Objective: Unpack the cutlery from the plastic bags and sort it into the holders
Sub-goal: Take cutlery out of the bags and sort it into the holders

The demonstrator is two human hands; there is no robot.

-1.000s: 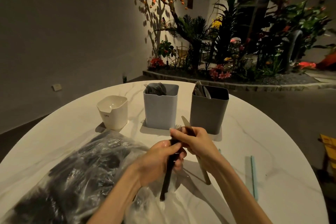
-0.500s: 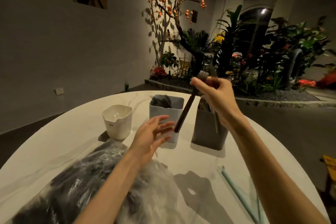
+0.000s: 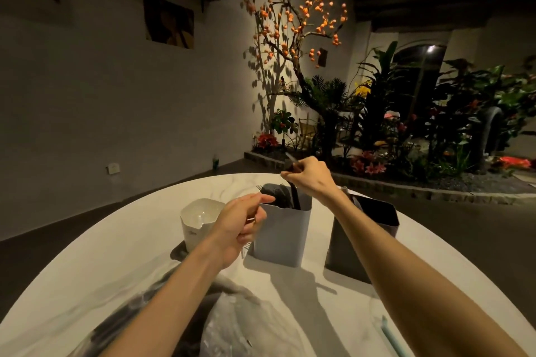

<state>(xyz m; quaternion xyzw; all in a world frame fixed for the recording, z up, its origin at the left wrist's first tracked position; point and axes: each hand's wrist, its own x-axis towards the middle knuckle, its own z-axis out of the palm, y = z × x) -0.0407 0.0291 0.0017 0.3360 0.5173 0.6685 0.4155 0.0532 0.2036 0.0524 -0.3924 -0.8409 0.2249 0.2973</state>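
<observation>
Overhead, the right hand [image 3: 309,175] pinches a dark-handled piece of cutlery [image 3: 295,197] above the light grey holder [image 3: 282,236], its lower end reaching down inside among the forks already standing there; a second thin piece sticks up from the same grip, too blurred to name. The left hand [image 3: 239,229] hovers just left of that holder with fingers loosely curled, and whether it holds anything I cannot tell. A white holder [image 3: 200,223] stands to the left, a dark grey holder [image 3: 362,236] to the right, all on the round marble table [image 3: 101,275]. Nearer, a clear plastic bag [image 3: 232,324] of dark cutlery lies on the table.
</observation>
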